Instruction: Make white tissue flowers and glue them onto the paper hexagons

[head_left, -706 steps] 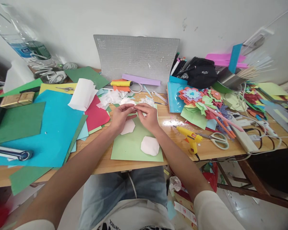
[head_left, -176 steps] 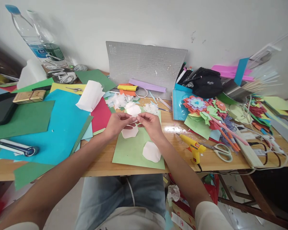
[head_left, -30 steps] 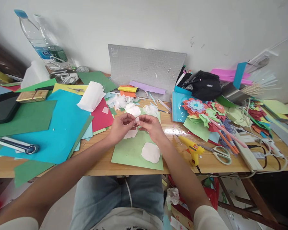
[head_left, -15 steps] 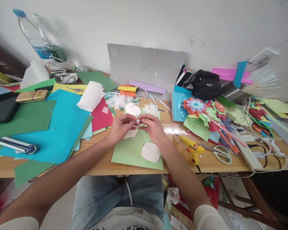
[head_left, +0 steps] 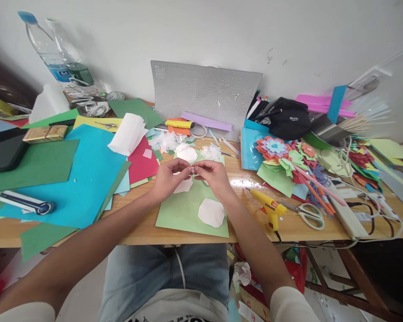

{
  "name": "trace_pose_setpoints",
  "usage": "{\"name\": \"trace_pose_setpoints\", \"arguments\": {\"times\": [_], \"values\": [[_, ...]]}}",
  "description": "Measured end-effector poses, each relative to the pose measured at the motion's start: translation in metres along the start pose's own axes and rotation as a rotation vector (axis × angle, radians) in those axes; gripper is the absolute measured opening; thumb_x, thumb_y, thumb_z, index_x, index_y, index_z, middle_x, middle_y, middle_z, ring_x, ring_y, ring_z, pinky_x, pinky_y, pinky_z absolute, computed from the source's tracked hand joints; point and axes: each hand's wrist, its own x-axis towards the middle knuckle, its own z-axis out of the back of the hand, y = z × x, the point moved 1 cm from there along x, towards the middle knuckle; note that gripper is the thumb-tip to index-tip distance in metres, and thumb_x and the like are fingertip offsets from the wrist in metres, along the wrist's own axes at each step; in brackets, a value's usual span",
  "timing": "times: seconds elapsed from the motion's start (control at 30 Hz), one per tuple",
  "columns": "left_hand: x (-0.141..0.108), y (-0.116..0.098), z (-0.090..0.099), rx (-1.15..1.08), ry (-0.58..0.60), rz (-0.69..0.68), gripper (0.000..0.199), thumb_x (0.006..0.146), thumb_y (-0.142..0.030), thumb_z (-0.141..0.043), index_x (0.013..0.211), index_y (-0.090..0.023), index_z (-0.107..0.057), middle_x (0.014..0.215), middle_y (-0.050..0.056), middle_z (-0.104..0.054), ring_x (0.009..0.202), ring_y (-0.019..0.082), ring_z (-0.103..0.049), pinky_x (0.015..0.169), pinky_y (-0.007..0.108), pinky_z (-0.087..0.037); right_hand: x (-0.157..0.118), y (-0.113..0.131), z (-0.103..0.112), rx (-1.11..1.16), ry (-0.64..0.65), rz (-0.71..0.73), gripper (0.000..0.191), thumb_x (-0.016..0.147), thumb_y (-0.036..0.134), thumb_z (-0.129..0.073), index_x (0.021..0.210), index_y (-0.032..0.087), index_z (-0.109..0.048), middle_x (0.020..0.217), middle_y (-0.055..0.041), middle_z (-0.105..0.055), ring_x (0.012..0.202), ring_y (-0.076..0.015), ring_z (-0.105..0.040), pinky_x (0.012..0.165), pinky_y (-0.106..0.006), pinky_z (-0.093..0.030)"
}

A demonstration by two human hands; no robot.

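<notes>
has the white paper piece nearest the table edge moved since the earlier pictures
No; against the light green sheet, the white paper piece lies by the same near right corner.

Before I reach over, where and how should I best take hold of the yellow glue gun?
The handle looks best, coming from the table edge nearest you: the glue gun lies on its side, handle toward that edge, nozzle pointing left and away. The scissors lie close on its right.
</notes>
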Motion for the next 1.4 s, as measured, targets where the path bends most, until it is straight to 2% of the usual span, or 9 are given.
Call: {"name": "trace_pose_setpoints", "arguments": {"times": [0.23, 0.37, 0.7, 0.8, 0.93, 1.03, 1.13, 1.27, 1.4], "values": [[0.002, 0.005, 0.003, 0.155, -0.061, 0.001, 0.028, 0.075, -0.041, -0.074, 0.088, -0.018, -0.065, 0.082, 0.006, -0.071, 0.076, 0.019, -0.068, 0.074, 0.034, -0.059, 0.000, 0.000, 0.003, -0.230, 0.027, 0.117, 0.019, 0.073, 0.038, -0.071, 0.079, 0.020, -0.072, 0.075, -0.0021, -0.067, 0.071, -0.0157, -0.061, 0.063, -0.029, -0.054], [0.002, 0.004, 0.004, 0.182, -0.015, 0.047, 0.033, 0.078, -0.046, -0.070, 0.095, -0.017, -0.070, 0.083, 0.007, -0.072, 0.076, 0.019, -0.067, 0.072, 0.034, -0.060, 0.000, 0.001, 0.005, -0.370, -0.008, 0.224, 0.015, 0.078, 0.033, -0.066, 0.078, 0.020, -0.071, 0.078, -0.0030, -0.069, 0.073, -0.0152, -0.061, 0.062, -0.026, -0.050], [0.002, 0.000, 0.004, 0.382, -0.007, 0.027, 0.031, 0.085, -0.047, -0.061, 0.084, -0.018, -0.071, 0.082, 0.005, -0.072, 0.065, 0.017, -0.065, 0.063, 0.029, -0.055, 0.009, 0.001, 0.017, -0.402, -0.072, 0.296, 0.014, 0.074, 0.032, -0.068, 0.074, 0.019, -0.072, 0.075, -0.0020, -0.068, 0.069, -0.0141, -0.059, 0.060, -0.024, -0.046], [0.008, -0.005, 0.015, 0.519, -0.083, -0.104, 0.027, 0.087, -0.043, -0.057, 0.085, -0.019, -0.069, 0.084, 0.005, -0.072, 0.068, 0.017, -0.064, 0.065, 0.029, -0.053, 0.024, -0.005, 0.039, -0.279, -0.253, 0.231, 0.019, 0.069, 0.036, -0.071, 0.074, 0.018, -0.073, 0.068, -0.0011, -0.067, 0.062, -0.0132, -0.056, 0.057, -0.025, -0.045], [0.025, -0.012, 0.046, 0.994, -0.248, -0.234, 0.027, 0.091, -0.035, -0.046, 0.093, -0.019, -0.068, 0.094, 0.009, -0.070, 0.084, 0.023, -0.063, 0.073, 0.034, -0.049, 0.040, -0.015, 0.066, -0.175, -0.488, 0.120, 0.028, 0.062, 0.039, -0.073, 0.076, 0.015, -0.075, 0.061, -0.0008, -0.065, 0.055, -0.0123, -0.053, 0.051, -0.024, -0.041], [0.038, -0.010, 0.071, 1.284, -0.310, -0.158, 0.032, 0.091, -0.031, -0.042, 0.103, -0.015, -0.068, 0.106, 0.017, -0.067, 0.101, 0.031, -0.059, 0.081, 0.041, -0.047, 0.047, -0.022, 0.074, -0.195, -0.528, 0.080, 0.031, 0.059, 0.038, -0.074, 0.077, 0.014, -0.076, 0.066, -0.0027, -0.069, 0.056, -0.0130, -0.055, 0.053, -0.026, -0.044], [0.046, -0.005, 0.087, 1.420, -0.278, -0.057, 0.036, 0.089, -0.029, -0.041, 0.100, -0.010, -0.069, 0.109, 0.024, -0.063, 0.109, 0.036, -0.053, 0.089, 0.046, -0.043, 0.051, -0.029, 0.077, -0.245, -0.530, 0.050, 0.031, 0.059, 0.037, -0.074, 0.078, 0.014, -0.077, 0.073, -0.0050, -0.074, 0.059, -0.0154, -0.060, 0.058, -0.028, -0.048], [0.049, -0.001, 0.092, 1.425, -0.246, 0.044, 0.036, 0.088, -0.023, -0.037, 0.094, -0.009, -0.070, 0.106, 0.025, -0.063, 0.110, 0.038, -0.052, 0.091, 0.048, -0.041, 0.056, -0.037, 0.082, -0.338, -0.565, 0.072, 0.026, 0.063, 0.035, -0.070, 0.078, 0.015, -0.078, 0.077, -0.0054, -0.076, 0.072, -0.0216, -0.068, 0.067, -0.032, -0.052], [0.048, -0.002, 0.091, 1.446, -0.238, 0.099, 0.036, 0.089, -0.021, -0.034, 0.092, -0.011, -0.068, 0.106, 0.024, -0.062, 0.107, 0.037, -0.052, 0.080, 0.044, -0.045, 0.058, -0.041, 0.091, -0.405, -0.603, 0.094, 0.024, 0.065, 0.034, -0.068, 0.079, 0.018, -0.079, 0.078, -0.0048, -0.077, 0.080, -0.0250, -0.071, 0.074, -0.034, -0.053]]}}
